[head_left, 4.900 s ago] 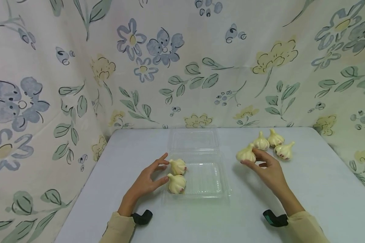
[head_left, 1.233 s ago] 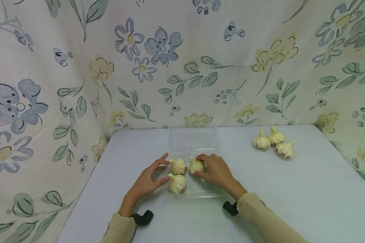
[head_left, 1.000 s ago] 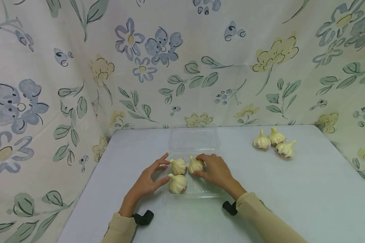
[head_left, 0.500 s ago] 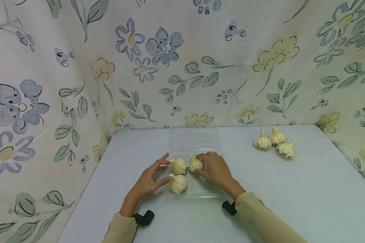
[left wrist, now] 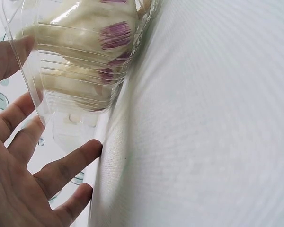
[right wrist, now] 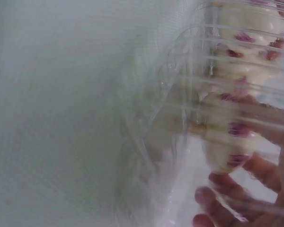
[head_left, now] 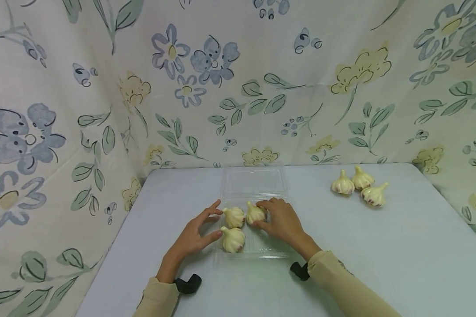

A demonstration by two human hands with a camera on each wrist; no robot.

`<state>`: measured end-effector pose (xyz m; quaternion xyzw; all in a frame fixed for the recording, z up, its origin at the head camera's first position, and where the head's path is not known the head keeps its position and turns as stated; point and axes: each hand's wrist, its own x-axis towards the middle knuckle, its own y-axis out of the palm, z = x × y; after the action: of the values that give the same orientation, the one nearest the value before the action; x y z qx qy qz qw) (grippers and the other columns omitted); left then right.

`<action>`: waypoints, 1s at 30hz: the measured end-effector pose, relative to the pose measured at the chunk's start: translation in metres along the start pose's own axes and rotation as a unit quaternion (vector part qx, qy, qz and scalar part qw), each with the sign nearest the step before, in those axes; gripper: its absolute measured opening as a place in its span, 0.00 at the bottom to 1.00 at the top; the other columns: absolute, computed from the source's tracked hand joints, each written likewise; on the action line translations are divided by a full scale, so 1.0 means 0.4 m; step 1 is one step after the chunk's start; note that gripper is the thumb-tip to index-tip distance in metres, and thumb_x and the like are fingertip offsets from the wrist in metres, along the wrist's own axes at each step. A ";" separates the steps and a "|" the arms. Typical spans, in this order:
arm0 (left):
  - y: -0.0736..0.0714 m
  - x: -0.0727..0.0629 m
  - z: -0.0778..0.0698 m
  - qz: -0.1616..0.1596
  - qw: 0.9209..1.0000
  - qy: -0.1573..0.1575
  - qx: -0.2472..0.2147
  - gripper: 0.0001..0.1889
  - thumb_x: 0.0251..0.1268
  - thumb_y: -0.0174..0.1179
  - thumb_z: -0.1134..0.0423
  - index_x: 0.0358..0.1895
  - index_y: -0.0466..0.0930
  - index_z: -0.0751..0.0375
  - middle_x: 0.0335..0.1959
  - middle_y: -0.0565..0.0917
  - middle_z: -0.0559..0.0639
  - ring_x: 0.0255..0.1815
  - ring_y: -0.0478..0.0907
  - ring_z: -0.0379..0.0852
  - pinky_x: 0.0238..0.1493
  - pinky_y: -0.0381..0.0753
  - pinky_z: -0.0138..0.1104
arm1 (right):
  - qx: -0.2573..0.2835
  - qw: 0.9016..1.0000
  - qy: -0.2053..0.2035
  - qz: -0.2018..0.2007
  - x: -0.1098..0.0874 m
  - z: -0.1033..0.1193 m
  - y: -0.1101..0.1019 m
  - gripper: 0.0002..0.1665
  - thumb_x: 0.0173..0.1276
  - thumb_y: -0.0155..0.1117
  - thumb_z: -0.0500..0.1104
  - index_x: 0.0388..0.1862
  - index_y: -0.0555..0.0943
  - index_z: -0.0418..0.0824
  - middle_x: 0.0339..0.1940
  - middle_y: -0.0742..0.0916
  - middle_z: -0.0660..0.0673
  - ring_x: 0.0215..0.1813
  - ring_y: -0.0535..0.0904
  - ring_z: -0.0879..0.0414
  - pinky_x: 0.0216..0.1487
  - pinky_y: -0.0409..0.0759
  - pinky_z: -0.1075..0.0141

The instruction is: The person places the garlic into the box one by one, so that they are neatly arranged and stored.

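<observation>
My right hand (head_left: pixel 283 224) pinches a garlic bulb (head_left: pixel 255 214) between thumb and fingers, inside a clear plastic clamshell box (head_left: pixel 258 255). The bulb stands neck up in the back of the box, right of two others. Those two bulbs, one behind (head_left: pixel 234 218) and one in front (head_left: pixel 233 240), sit along the box's left side. With fingers spread, my left hand (head_left: pixel 192 237) rests against the left rim. In the left wrist view its thumb (left wrist: pixel 12 56) touches the clear wall. The right wrist view shows the held bulb (right wrist: pixel 227 137) through the ribbed plastic.
The box's clear lid (head_left: pixel 254 181) lies folded back behind it. Three more garlic bulbs, at left (head_left: pixel 343 184), at back (head_left: pixel 362 178) and at right (head_left: pixel 374 195), cluster at the table's back right. A floral cloth (head_left: pixel 238 88) hangs behind the white table (head_left: pixel 381 246).
Since the oldest frame, my right hand has carried a garlic bulb from the right side leftward into the box. Over the last second hardly anything has moved. My left hand stays in place.
</observation>
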<state>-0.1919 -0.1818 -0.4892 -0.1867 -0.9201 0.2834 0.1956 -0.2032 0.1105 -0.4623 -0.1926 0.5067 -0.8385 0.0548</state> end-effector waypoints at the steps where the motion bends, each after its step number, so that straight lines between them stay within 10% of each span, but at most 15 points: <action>1: 0.000 0.000 0.000 0.000 1.000 0.000 0.000 0.25 0.69 0.66 0.56 0.67 0.73 0.54 0.83 0.60 0.45 0.66 0.80 0.58 0.67 0.66 0.70 | 0.000 1.000 0.000 0.000 0.000 0.000 -0.001 0.31 0.54 0.81 0.57 0.56 0.86 0.48 0.43 0.88 0.46 0.46 0.82 0.47 0.46 0.78 0.52; 30: 0.002 -0.001 0.002 -0.002 1.000 0.007 0.011 0.25 0.68 0.66 0.54 0.67 0.72 0.48 0.83 0.60 0.45 0.65 0.81 0.56 0.67 0.68 0.68 | 0.034 0.999 0.010 0.003 -0.005 0.001 -0.019 0.34 0.53 0.83 0.54 0.57 0.85 0.42 0.48 0.88 0.42 0.52 0.81 0.44 0.53 0.80 0.51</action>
<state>-0.1918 -0.1817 -0.4902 -0.1843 -0.9159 0.2918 0.2052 -0.2002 0.1142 -0.4562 -0.1804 0.4789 -0.8572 0.0584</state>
